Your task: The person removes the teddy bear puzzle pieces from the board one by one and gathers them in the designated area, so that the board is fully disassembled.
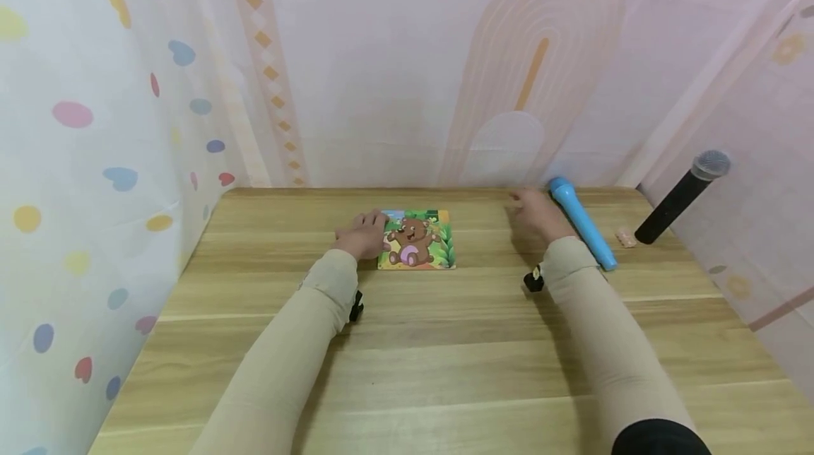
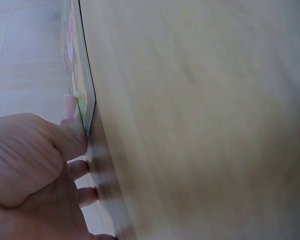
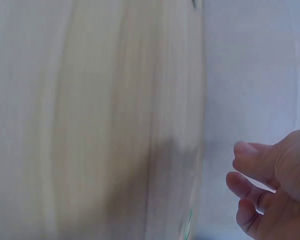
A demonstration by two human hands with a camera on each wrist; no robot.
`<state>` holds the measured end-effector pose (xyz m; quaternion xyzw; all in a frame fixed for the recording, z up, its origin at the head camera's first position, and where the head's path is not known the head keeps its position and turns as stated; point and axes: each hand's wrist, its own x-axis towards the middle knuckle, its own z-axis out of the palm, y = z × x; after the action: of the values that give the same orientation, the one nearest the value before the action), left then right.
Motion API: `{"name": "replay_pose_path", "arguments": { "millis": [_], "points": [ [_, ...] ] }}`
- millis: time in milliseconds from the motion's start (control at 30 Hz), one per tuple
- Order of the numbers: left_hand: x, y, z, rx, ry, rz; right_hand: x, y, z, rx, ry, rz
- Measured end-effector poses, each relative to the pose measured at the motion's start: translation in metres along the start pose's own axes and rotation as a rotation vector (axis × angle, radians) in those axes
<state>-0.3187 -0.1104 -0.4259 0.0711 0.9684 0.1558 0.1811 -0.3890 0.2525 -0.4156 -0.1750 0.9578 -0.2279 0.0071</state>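
Observation:
A thin rectangular picture board (image 1: 413,243) with a cartoon brown bear lies flat on the wooden table. At its left edge rests my left hand (image 1: 362,236), thumb against the board's near corner. In the left wrist view the board (image 2: 75,60) is seen edge-on, and the other fingers of the left hand (image 2: 35,170) reach down beside it. My right hand (image 1: 539,213) hovers above the back of the table, just left of a blue toy microphone (image 1: 584,224). Nothing is between the loosely bent fingers of the right hand (image 3: 275,185).
A black microphone with a silver mesh head (image 1: 680,201) stands at the right. Beside its base lies a small pinkish piece (image 1: 625,237), too small to identify. Patterned curtains (image 1: 369,73) hang behind the wooden table (image 1: 445,356) and along both sides.

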Motion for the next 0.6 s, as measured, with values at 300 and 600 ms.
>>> {"name": "replay_pose_path", "arguments": {
  "millis": [300, 600],
  "points": [
    [-0.001, -0.003, 0.001, 0.001, 0.009, -0.001, 0.013, -0.073, 0.044, 0.251, -0.105, -0.047],
    [0.003, -0.002, 0.001, 0.003, 0.017, 0.002, 0.026, -0.109, 0.069, 0.191, -0.148, -0.12]
  ]
}}
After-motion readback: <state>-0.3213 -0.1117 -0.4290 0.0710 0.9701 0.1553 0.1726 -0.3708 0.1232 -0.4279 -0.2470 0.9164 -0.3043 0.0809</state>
